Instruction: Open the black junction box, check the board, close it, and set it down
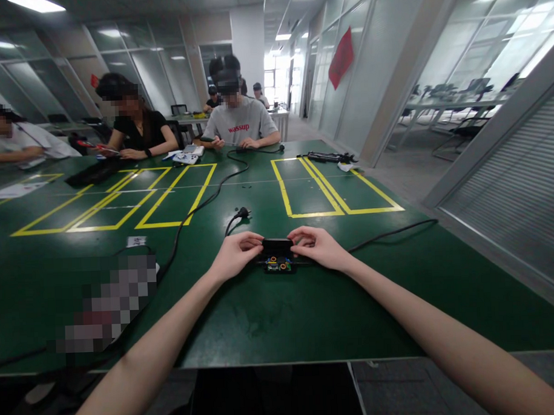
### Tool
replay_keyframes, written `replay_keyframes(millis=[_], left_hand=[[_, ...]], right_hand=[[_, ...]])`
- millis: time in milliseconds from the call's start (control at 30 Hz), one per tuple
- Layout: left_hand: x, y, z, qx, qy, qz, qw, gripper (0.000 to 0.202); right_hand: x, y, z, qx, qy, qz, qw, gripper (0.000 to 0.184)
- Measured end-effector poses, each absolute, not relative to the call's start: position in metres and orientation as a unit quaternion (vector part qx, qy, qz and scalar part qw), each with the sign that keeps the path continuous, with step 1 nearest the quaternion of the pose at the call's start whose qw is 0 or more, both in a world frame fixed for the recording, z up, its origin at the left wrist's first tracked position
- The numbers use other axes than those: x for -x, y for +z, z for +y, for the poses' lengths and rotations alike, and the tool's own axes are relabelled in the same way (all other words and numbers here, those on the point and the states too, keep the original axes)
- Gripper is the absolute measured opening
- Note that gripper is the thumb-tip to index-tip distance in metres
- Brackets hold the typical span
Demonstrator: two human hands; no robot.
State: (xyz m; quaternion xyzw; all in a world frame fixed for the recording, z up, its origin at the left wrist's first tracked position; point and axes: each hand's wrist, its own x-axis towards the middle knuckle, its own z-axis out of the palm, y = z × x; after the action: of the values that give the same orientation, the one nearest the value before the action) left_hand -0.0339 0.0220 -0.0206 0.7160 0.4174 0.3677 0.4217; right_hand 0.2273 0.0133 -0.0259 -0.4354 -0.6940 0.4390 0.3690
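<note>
A small black box [276, 248] lies on the green table [272, 316] in front of me, above a little circuit board [279, 267] with orange and blue parts. My left hand [237, 253] pinches the box's left end with curled fingers. My right hand [318, 247] grips its right end the same way. A thin black cable [391, 232] runs off to the right from under my right hand.
A black power cord with a plug [242, 213] snakes across the table's middle. Yellow tape rectangles [313, 194] mark the far half. A blurred patch [110, 301] sits at my left. Several people sit along the far and left sides; tools [330, 157] lie far right.
</note>
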Motion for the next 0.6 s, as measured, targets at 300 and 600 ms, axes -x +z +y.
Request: replay_keyframes(millis=[300, 600], left_hand=[[0.034, -0.016, 0.020, -0.701, 0.336, 0.420, 0.468, 0.026], [0.034, -0.005, 0.016, -0.696, 0.346, 0.395, 0.490, 0.016]], right_hand=[[-0.228, -0.024, 0.012, 0.435, 0.485, -0.679, 0.340, 0.036], [-0.234, -0.023, 0.014, 0.387, 0.490, -0.709, 0.327, 0.037]])
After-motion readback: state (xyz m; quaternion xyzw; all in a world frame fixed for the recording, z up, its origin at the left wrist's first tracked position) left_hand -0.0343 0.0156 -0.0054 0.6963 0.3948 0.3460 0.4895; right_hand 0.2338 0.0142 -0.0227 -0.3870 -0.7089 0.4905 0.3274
